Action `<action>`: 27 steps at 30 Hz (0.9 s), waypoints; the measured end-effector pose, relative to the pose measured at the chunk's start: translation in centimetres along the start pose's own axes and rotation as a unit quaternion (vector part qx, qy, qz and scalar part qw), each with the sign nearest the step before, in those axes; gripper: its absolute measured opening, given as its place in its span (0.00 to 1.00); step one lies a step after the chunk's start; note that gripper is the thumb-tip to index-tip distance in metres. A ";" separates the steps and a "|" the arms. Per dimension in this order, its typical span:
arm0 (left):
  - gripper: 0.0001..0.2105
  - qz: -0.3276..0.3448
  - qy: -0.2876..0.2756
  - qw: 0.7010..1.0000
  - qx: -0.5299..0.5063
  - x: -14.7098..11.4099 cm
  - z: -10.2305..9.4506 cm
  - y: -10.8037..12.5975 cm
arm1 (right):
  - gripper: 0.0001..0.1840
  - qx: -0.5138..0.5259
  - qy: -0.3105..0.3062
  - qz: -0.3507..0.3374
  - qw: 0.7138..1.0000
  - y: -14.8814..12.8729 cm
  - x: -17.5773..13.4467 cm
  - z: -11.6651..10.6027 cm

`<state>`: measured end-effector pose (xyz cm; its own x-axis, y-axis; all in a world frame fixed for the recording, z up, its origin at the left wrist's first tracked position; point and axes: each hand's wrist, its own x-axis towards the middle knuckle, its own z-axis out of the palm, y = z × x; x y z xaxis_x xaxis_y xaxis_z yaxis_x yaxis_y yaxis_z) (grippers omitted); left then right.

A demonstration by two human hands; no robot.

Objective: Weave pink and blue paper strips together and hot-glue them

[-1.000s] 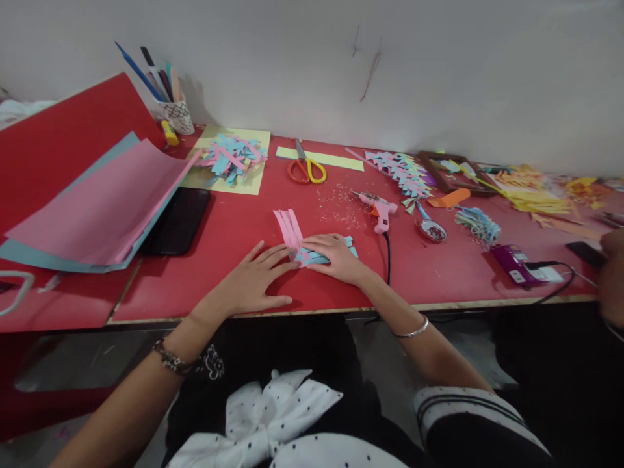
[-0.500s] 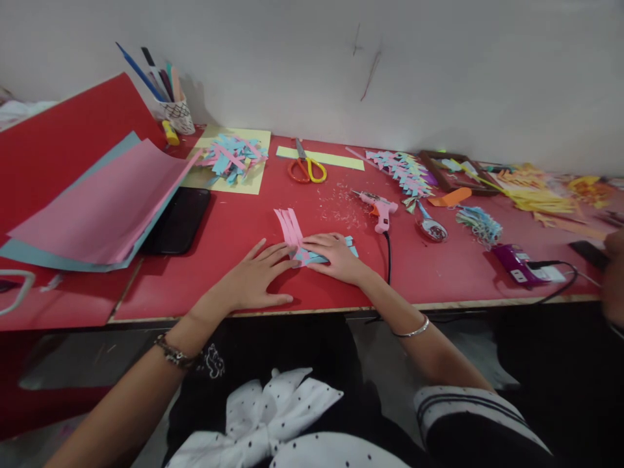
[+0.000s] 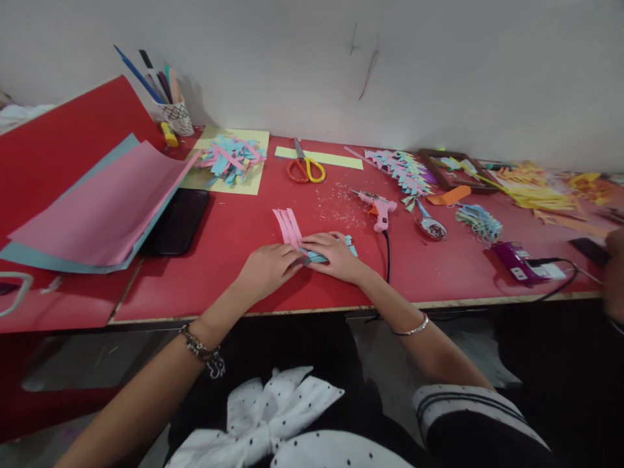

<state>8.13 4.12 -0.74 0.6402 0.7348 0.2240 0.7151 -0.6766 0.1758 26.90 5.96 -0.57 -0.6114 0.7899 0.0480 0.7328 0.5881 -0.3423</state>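
Observation:
On the red table, pink paper strips [image 3: 288,227] fan out away from me and cross over blue paper strips [image 3: 319,257]. My right hand [image 3: 335,257] lies over the blue strips with its fingers curled, holding them against the table. From the left, my left hand [image 3: 270,272] has its fingers drawn together at the point where pink meets blue. The fingertips of both hands nearly touch there. Blue strip ends [image 3: 351,244] show past my right hand. Parts of the strips under both hands are hidden.
Beyond my hands lie scissors [image 3: 312,172] and a cut-strip pile [image 3: 231,159]. A corded pink glue gun [image 3: 383,211] is to the right, near a woven strip piece [image 3: 397,170]. A phone [image 3: 178,222] and paper sheets [image 3: 102,208] are left. Another person's hand [image 3: 614,276] is far right.
My left hand has moved right and slightly up; its spread fingers have come together on the strips. My right hand stays nearly still.

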 end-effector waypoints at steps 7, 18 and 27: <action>0.13 0.044 -0.028 0.994 0.098 0.0 -0.4 0.7 | 0.20 -0.015 -0.004 0.016 1.000 -0.1 0.0 -0.1; 0.15 0.029 -0.035 0.998 0.047 -0.8 -0.6 0.9 | 0.12 -0.054 0.097 0.109 0.988 -1.6 -2.9 -0.1; 0.13 -0.016 0.011 0.999 -0.030 -0.3 -0.4 0.8 | 0.09 -0.016 0.105 0.108 0.988 -1.4 -2.2 -2.0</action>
<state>8.41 3.31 -0.31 0.6105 0.7556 0.2375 0.7171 -0.6546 0.2393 27.77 3.77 1.68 -0.3666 0.9143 0.1720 0.8507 0.4043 -0.3358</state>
